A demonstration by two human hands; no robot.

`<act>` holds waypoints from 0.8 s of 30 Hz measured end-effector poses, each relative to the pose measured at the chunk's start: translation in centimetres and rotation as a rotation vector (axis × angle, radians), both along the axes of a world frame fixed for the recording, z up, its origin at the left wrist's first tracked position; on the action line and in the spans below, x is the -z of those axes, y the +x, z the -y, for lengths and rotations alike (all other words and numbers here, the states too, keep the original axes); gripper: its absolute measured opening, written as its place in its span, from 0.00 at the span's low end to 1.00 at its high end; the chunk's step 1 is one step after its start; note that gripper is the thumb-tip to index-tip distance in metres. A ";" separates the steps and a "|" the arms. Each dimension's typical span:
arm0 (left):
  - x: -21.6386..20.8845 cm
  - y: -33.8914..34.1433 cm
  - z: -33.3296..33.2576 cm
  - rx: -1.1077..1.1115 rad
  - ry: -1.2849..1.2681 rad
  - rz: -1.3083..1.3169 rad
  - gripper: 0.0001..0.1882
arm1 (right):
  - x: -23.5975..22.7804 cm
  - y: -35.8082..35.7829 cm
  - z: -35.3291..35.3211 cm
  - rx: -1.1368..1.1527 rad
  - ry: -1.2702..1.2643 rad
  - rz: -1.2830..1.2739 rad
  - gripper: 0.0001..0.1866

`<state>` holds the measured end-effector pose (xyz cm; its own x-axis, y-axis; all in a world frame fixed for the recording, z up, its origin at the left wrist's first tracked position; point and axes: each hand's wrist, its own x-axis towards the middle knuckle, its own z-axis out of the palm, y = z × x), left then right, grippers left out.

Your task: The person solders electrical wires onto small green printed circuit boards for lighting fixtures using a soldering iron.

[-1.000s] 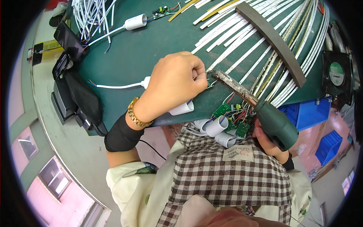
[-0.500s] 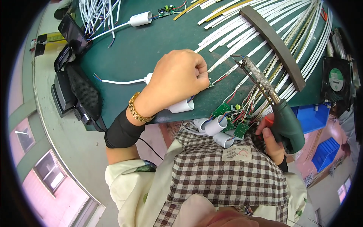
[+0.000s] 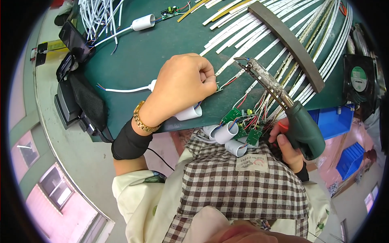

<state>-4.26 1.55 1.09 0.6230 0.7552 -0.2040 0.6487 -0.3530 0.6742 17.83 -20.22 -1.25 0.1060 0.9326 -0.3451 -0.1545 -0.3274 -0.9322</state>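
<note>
My left hand [image 3: 184, 79] is closed in a pinch above the table, with the edge of a small circuit board [image 3: 219, 87] showing at its fingertips. The fingers hide most of this board; a red wire runs from it toward a white LED strip [image 3: 230, 61]. In my right hand [image 3: 287, 148] is a soldering gun [image 3: 304, 131] with a dark green handle and red trigger. Its bent tip points up and left, over the strips and apart from my left hand. A white plastic sleeve [image 3: 188, 113] lies under my left wrist.
A curved dark bar [image 3: 289, 44] lies across the fanned strips. Wired green boards [image 3: 254, 137] and white sleeves [image 3: 227, 133] hang at the table's near edge. White cables [image 3: 101, 18] are piled far left. A black fan [image 3: 358, 79] and blue bins [image 3: 349, 161] stand right.
The view has shifted a little, moving the table things left in the picture. The soldering gun's tip has moved slightly left over the strips. Both hands keep their grip.
</note>
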 end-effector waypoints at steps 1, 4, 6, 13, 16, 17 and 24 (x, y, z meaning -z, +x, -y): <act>0.0 0.0 0.0 0.000 0.001 0.002 0.04 | 0.1 -0.1 0.0 0.017 0.005 -0.021 0.24; 0.1 0.0 0.1 0.000 0.022 0.021 0.04 | 0.2 -0.4 0.2 0.046 0.009 -0.046 0.24; 0.0 -0.1 0.1 0.004 0.016 0.010 0.04 | 0.5 -0.1 0.3 0.013 0.000 -0.031 0.23; -0.3 -0.4 0.3 0.036 0.004 0.024 0.04 | 1.0 0.1 0.1 -0.002 0.110 -0.044 0.19; -0.5 -0.7 0.4 0.021 0.005 0.060 0.04 | 0.3 0.2 0.0 -0.065 -0.045 0.011 0.23; -0.6 -0.8 0.4 0.014 -0.019 0.064 0.04 | 0.6 0.3 0.2 -0.062 -0.047 0.012 0.23; -0.3 -0.6 0.8 -0.036 -0.014 0.088 0.02 | 1.2 0.6 0.7 -0.184 0.149 0.183 0.21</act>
